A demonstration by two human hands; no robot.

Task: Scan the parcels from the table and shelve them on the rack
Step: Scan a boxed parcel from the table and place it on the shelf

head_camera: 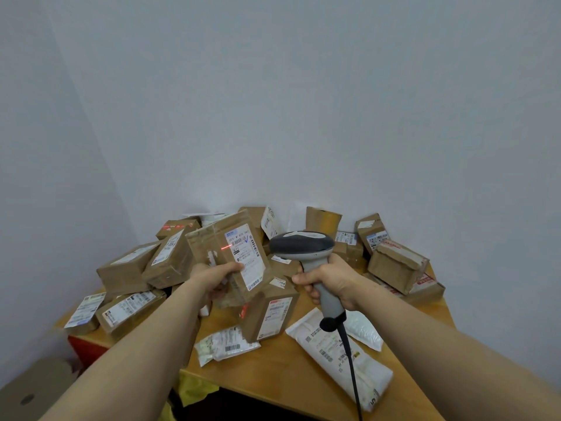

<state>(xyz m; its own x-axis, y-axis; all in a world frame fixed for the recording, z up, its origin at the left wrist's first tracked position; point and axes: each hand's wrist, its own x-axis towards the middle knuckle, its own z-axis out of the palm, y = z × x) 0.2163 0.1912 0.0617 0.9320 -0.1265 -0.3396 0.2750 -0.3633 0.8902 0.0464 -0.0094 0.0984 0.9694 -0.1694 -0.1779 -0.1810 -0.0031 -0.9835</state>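
Observation:
My left hand point(217, 282) grips a brown cardboard parcel point(212, 243) by its lower edge and holds it tilted above the table, its white shipping label point(247, 253) facing me. A red scan line falls across the left edge of that label. My right hand point(326, 279) grips the handle of a grey barcode scanner point(302, 246), whose head points left at the parcel. The scanner's black cable hangs down over the table.
Several brown parcels point(397, 265) are heaped on the wooden table point(273, 372) against the wall corner. White plastic mailers point(340, 350) lie at the front right, a smaller one point(226, 344) at the front middle. A cardboard box point(33, 387) sits low at the left. The rack is out of sight.

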